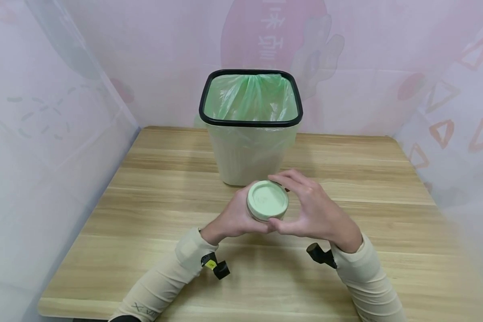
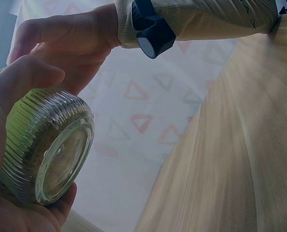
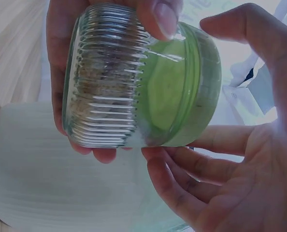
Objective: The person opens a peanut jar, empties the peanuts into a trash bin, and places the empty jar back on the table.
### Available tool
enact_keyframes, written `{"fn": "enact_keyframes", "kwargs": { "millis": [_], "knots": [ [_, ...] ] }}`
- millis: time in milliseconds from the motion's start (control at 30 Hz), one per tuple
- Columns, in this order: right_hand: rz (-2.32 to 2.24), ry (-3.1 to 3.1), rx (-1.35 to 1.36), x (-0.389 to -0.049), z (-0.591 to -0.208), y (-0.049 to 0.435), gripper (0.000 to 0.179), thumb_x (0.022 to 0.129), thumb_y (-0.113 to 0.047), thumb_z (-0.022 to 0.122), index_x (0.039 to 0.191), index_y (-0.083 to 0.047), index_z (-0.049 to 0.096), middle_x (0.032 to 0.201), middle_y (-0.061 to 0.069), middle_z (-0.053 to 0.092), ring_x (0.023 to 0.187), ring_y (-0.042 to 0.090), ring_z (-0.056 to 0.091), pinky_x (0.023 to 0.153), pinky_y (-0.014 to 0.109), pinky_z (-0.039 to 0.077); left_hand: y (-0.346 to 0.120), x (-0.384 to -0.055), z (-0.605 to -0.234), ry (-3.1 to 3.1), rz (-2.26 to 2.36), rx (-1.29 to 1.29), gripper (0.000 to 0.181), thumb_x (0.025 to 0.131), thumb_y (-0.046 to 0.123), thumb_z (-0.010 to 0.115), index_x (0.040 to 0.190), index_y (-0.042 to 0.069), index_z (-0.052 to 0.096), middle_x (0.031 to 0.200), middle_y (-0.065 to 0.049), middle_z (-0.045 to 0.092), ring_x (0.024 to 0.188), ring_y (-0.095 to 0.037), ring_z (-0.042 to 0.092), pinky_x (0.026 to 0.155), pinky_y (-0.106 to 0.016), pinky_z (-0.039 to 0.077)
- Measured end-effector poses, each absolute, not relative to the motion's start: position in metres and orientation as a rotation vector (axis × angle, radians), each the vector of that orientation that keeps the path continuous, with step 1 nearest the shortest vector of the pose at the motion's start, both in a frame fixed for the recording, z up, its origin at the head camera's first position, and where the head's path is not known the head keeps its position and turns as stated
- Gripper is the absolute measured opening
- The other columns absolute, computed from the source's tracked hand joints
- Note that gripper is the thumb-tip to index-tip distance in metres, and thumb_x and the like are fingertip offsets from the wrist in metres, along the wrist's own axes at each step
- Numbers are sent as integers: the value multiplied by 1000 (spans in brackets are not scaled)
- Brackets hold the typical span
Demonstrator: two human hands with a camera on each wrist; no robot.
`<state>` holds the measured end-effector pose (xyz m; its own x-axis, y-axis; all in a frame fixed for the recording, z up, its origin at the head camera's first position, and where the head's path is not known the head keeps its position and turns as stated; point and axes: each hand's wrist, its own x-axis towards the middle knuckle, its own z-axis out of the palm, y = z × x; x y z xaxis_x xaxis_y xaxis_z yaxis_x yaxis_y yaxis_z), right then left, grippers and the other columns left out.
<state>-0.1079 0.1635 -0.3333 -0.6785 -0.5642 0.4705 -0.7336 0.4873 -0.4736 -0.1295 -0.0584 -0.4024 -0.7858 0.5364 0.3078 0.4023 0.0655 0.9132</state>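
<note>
A ribbed clear glass jar [image 3: 105, 87] with a pale green lid [image 1: 268, 200] is held above the table, close in front of a waste bin. My left hand [image 1: 235, 217] grips the jar's body, its thumb and fingers wrapped round the ribbed sides. Around the lid's rim curve the fingers and thumb of my right hand [image 1: 315, 208], fingers on the far side and thumb on the near one. The left wrist view shows the jar's round glass base [image 2: 66, 159] tilted toward the camera. Part of the jar's side is hidden by my left fingers.
The cream waste bin [image 1: 253, 154] has a black rim and a green plastic liner [image 1: 251, 98], and stands at the back of the wooden table [image 1: 145, 214]. Printed pale curtains [image 1: 165, 58] enclose the back and sides. Small black cameras [image 1: 221, 269] sit on both wrists.
</note>
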Motion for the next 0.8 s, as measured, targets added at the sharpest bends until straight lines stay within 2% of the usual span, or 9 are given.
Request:
{"fn": "enact_keyframes", "kwargs": {
  "millis": [167, 467, 800],
  "knots": [
    [931, -2480, 1014, -103, -331, 163, 82, 73, -42, 92, 140, -5, 63, 133, 9, 67, 110, 20, 67, 92, 43, 60, -58, -129, -402, 2212, 1832, 1011, 81, 71, 8, 94, 142, 4, 55, 133, -13, 69, 122, -23, 66, 110, -40, 54],
    [867, -2494, 880, -94, -333, 154, 77, 69, -55, 94, 124, -7, 69, 114, 4, 63, 98, 15, 62, 88, 38, 59, -60, -130, -402, 2222, 1822, 951, 84, 69, 6, 93, 143, 5, 53, 135, -13, 66, 126, -25, 63, 113, -45, 51],
    [855, -2504, 866, -95, -336, 151, 69, 71, -49, 94, 119, -6, 69, 107, 4, 60, 92, 13, 60, 83, 36, 59, -59, -129, -402, 2223, 1823, 946, 81, 70, 9, 91, 142, 3, 54, 133, -14, 67, 123, -25, 65, 110, -43, 53]
  ]
}}
